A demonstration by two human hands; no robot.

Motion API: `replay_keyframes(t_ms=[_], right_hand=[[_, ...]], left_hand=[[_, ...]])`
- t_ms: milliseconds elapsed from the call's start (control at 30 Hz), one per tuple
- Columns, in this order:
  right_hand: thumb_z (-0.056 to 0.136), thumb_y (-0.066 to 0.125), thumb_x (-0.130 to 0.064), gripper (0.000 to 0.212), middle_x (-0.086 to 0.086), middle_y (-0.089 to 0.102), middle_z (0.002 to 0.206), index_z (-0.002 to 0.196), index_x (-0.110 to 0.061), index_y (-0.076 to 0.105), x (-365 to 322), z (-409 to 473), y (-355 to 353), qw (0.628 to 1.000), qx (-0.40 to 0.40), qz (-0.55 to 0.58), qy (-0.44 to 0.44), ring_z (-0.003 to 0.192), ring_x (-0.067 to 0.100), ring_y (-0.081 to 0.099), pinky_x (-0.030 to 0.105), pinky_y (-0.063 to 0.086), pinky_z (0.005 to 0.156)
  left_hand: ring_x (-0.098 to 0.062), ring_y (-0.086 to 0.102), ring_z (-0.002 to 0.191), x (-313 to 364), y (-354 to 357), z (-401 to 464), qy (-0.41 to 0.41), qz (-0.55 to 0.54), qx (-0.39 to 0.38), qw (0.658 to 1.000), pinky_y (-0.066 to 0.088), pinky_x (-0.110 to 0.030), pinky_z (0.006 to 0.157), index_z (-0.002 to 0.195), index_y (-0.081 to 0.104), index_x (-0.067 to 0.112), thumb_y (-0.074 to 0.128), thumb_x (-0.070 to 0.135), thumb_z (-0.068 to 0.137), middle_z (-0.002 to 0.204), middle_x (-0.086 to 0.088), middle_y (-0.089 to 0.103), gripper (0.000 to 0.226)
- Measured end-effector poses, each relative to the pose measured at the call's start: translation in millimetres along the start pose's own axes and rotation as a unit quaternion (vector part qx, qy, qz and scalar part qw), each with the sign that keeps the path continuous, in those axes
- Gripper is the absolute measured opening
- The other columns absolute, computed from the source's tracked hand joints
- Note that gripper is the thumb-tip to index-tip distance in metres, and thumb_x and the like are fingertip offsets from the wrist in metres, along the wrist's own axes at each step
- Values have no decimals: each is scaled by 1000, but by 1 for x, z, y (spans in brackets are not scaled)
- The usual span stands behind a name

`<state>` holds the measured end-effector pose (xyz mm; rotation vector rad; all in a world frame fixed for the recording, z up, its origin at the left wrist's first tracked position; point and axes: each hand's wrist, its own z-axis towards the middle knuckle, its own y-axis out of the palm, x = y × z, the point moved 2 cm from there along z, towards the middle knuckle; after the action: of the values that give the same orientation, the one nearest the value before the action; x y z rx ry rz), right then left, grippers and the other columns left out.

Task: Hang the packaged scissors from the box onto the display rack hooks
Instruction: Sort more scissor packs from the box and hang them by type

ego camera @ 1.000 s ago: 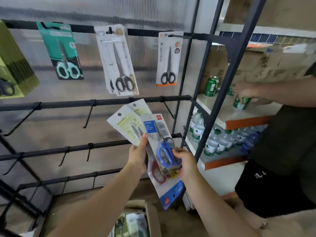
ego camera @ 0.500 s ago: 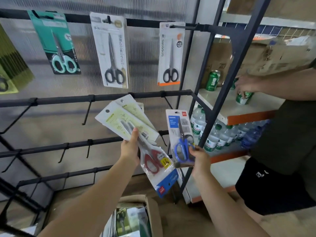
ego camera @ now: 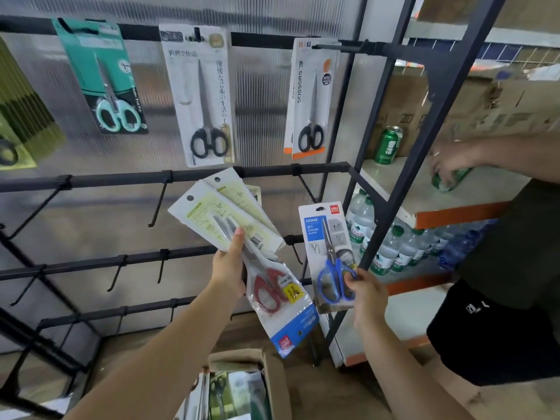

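Here, the right hand (ego camera: 365,294) pinches a blue-handled scissors pack (ego camera: 328,253); the left hand (ego camera: 228,268) grips fanned packs (ego camera: 233,222), fingers hidden behind.

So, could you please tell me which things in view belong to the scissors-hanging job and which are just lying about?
Belong to the job:
- blue-handled scissors pack, held by the right hand
- fanned scissors packs in the left hand
- empty rack hooks
- cardboard box of packs

Just lying about:
- green cans
- water bottles
- another person's hand
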<state>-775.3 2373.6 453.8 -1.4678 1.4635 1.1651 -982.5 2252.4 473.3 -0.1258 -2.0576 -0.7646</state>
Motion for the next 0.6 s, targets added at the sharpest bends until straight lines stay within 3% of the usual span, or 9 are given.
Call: replay_keyframes(t_ms=[67, 133, 233, 300, 367, 467, 600], right_hand=[[81, 63, 5, 16, 5, 65, 79, 80, -10, 66, 2, 5, 2, 1000, 11, 10, 9, 75, 20, 63, 25, 45, 59], [80, 63, 5, 14, 6, 66, 79, 82, -8, 67, 4, 9, 6, 1000, 16, 9, 11, 76, 21, 64, 25, 45, 58], [80, 64, 4, 25, 4, 66, 73, 66, -16, 65, 9, 16, 15, 1000, 11, -18, -6, 76, 22, 64, 31, 50, 65], [81, 63, 0, 27, 7, 65, 72, 62, -18, 62, 11, 22, 24, 997, -9, -74, -25, 78, 27, 63, 38, 50, 75], [83, 61, -5, 27, 5, 63, 69, 60, -17, 60, 10, 30, 34, 993, -16, -113, -35, 75, 26, 60, 35, 47, 73], [87, 61, -16, 19, 8, 63, 76, 68, -11, 59, 4, 44, 53, 982, -23, -176, -56, 76, 24, 56, 37, 45, 75], [85, 61, -12, 12, 12, 58, 75, 78, -5, 66, -5, 59, 80, 984, -28, -161, -64, 73, 22, 49, 31, 37, 70]], left_hand=[[-34, 64, 100, -1, -1, 4, 2, 1, -6, 1000, 51, -52, 87, 113, 58, 14, 65, 40, 85, 108, -12, 68, 38], [-32, 65, 96, 0, -1, 6, 7, 1, -4, 1000, 53, -48, 82, 106, 59, 16, 65, 39, 85, 105, -11, 69, 32], [-29, 68, 90, 3, 1, 8, 8, -6, -4, 1000, 54, -42, 72, 104, 59, 16, 66, 39, 84, 100, -9, 70, 31], [-31, 67, 93, 4, 3, 10, 5, -7, -8, 1000, 54, -48, 79, 108, 59, 16, 67, 39, 82, 103, -10, 70, 35], [-33, 66, 98, 7, 4, 10, 4, -9, -8, 1000, 52, -52, 86, 107, 59, 17, 66, 38, 83, 108, -12, 69, 33], [-30, 68, 94, 11, 1, 11, 7, -18, -9, 1000, 54, -46, 78, 105, 61, 17, 68, 38, 81, 107, -11, 70, 33], [-35, 66, 98, 14, -7, 12, -3, -11, 3, 1000, 53, -52, 84, 115, 59, 15, 70, 43, 73, 108, -12, 70, 52]])
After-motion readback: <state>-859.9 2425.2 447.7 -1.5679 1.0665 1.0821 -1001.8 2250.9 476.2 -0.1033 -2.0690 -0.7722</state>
